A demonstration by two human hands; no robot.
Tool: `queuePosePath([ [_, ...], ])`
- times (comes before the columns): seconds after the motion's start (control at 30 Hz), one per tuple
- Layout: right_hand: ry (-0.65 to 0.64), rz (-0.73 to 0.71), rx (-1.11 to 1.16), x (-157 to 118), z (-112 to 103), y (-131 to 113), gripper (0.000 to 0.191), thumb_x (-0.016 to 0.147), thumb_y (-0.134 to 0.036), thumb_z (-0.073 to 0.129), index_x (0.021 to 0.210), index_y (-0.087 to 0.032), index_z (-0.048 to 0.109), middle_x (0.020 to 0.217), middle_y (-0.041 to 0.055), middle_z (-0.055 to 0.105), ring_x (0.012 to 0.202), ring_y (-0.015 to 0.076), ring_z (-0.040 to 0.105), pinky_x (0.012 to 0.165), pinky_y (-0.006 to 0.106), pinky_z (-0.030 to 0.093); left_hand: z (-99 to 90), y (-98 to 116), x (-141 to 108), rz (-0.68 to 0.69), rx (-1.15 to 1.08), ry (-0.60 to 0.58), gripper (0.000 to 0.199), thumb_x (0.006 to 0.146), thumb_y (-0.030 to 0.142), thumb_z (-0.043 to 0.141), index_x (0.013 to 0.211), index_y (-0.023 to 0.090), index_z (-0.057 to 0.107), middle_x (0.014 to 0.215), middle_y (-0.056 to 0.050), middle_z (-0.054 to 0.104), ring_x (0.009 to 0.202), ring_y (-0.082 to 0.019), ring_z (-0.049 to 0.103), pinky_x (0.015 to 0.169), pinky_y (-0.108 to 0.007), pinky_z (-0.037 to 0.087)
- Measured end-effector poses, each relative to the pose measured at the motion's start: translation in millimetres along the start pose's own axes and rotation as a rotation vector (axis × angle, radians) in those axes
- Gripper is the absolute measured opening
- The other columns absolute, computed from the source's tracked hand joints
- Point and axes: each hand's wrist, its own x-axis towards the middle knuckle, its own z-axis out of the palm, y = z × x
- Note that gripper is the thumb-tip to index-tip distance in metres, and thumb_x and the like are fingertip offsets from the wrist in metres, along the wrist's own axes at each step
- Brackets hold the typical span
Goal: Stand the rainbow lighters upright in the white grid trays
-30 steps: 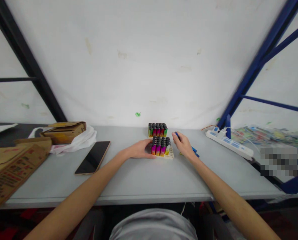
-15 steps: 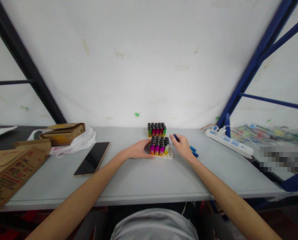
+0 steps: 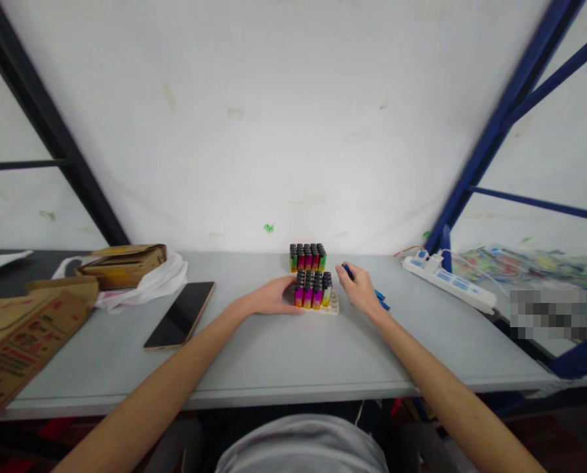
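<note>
My left hand [image 3: 275, 295] is wrapped round the left side of a white tray [image 3: 328, 311], thumb along its front edge. Upright lighters [image 3: 309, 295] fill most of this tray, pink-purple and yellow with black tops. Vacant sockets show along its right side. Just right of the tray, my right hand [image 3: 358, 289] is closed on a dark blue lighter [image 3: 347, 270], held tilted; the fingers hide its lower part. Blue lighters [image 3: 382, 299] lie on the table beyond the right wrist, partly covered by it. Behind the tray stands a second block of upright lighters [image 3: 307, 257], multicoloured.
A black-screened phone [image 3: 181, 315] lies left of my forearm. Farther left are a cardboard box [image 3: 130, 266] on a white plastic bag [image 3: 167, 282] and a larger printed carton [image 3: 37, 341]. At right, a white power strip [image 3: 451, 284] with plugs lies near the blue frame [image 3: 490, 138].
The view has shifted slightly. My right hand, still holding the dark blue lighter, has moved a little to the right, away from the tray. My left hand keeps its grip on the tray.
</note>
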Motion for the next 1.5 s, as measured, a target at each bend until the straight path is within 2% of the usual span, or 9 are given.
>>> queuePosePath([
  [0.17,-0.174,-0.152,0.013,-1,-18,-9,0.035,0.106,-0.049,0.035,0.105,-0.022,0.057,0.082,0.0015,0.061,0.070,0.0172,0.056,0.069,0.029,0.045,0.1,1,1,0.007,0.000,-0.004,0.080,0.072,0.053,0.084,0.138,0.016,0.057,0.139,-0.013,0.065,0.123,-0.034,0.063,0.110,-0.042,0.047],
  [0.3,-0.186,-0.286,-0.069,-2,-30,-15,0.041,0.104,-0.051,0.041,0.096,-0.020,0.067,0.093,0.0080,0.063,0.087,0.0207,0.059,0.080,0.032,0.048,-0.1,1,0,0.003,-0.018,-0.009,0.080,0.073,0.052,0.084,0.139,0.017,0.056,0.140,-0.012,0.064,0.125,-0.034,0.062,0.110,-0.044,0.046],
  [0.5,-0.373,-0.214,-0.045,-3,-35,-13,0.043,0.099,-0.055,0.051,0.087,-0.019,0.071,0.071,0.0024,0.067,0.062,0.0160,0.056,0.065,0.029,0.044,-0.5,2,0,-0.001,-0.012,-0.011,0.081,0.073,0.050,0.084,0.140,0.016,0.055,0.143,-0.013,0.062,0.128,-0.034,0.060,0.111,-0.045,0.045],
  [0.63,-0.360,-0.170,0.098,-6,-32,-8,0.038,0.093,-0.055,0.062,0.103,-0.019,0.068,0.067,-0.0005,0.067,0.057,0.0156,0.059,0.064,0.029,0.049,-0.4,3,0,-0.010,-0.015,-0.018,0.081,0.073,0.050,0.084,0.140,0.016,0.055,0.140,-0.013,0.064,0.126,-0.034,0.061,0.110,-0.045,0.046],
  [0.97,-0.427,-0.186,0.119,-8,-25,-8,0.034,0.089,-0.053,0.068,0.100,-0.022,0.061,0.067,-0.0023,0.065,0.061,0.0155,0.060,0.065,0.029,0.050,0.0,1,1,-0.010,0.007,-0.013,0.076,0.072,0.052,0.083,0.135,0.016,0.058,0.140,-0.013,0.064,0.124,-0.034,0.062,0.109,-0.045,0.047],
  [1.13,-0.413,-0.172,0.137,-6,-30,-11,0.040,0.088,-0.055,0.069,0.109,-0.022,0.060,0.071,-0.0015,0.068,0.062,0.0163,0.062,0.064,0.028,0.050,0.2,1,1,0.004,-0.014,-0.010,0.077,0.072,0.054,0.083,0.136,0.018,0.058,0.139,-0.012,0.065,0.124,-0.034,0.062,0.109,-0.045,0.047],
  [1.3,-0.232,-0.117,-0.219,6,-52,20,0.029,0.099,-0.044,0.053,0.103,-0.019,0.067,0.077,0.0042,0.071,0.067,0.0181,0.063,0.070,0.030,0.049,-0.6,2,0,-0.012,0.002,-0.005,0.082,0.072,0.054,0.083,0.140,0.018,0.056,0.142,-0.013,0.063,0.127,-0.035,0.061,0.112,-0.046,0.045],
  [1.4,-0.308,-0.030,-0.492,9,-63,51,0.019,0.090,-0.033,0.065,0.098,-0.017,0.072,0.091,0.0107,0.073,0.083,0.0220,0.067,0.082,0.033,0.050,-1.0,3,0,-0.020,0.010,-0.013,0.080,0.073,0.053,0.083,0.139,0.016,0.056,0.141,-0.013,0.063,0.127,-0.035,0.061,0.112,-0.045,0.045],
  [1.5,-0.375,0.065,-0.573,9,-71,72,0.026,0.087,-0.038,0.071,0.102,-0.017,0.074,0.094,0.0119,0.074,0.086,0.0235,0.069,0.082,0.032,0.050,-0.8,2,0,-0.010,0.003,-0.009,0.079,0.073,0.052,0.083,0.139,0.016,0.056,0.143,-0.013,0.062,0.127,-0.035,0.060,0.112,-0.045,0.045],
])
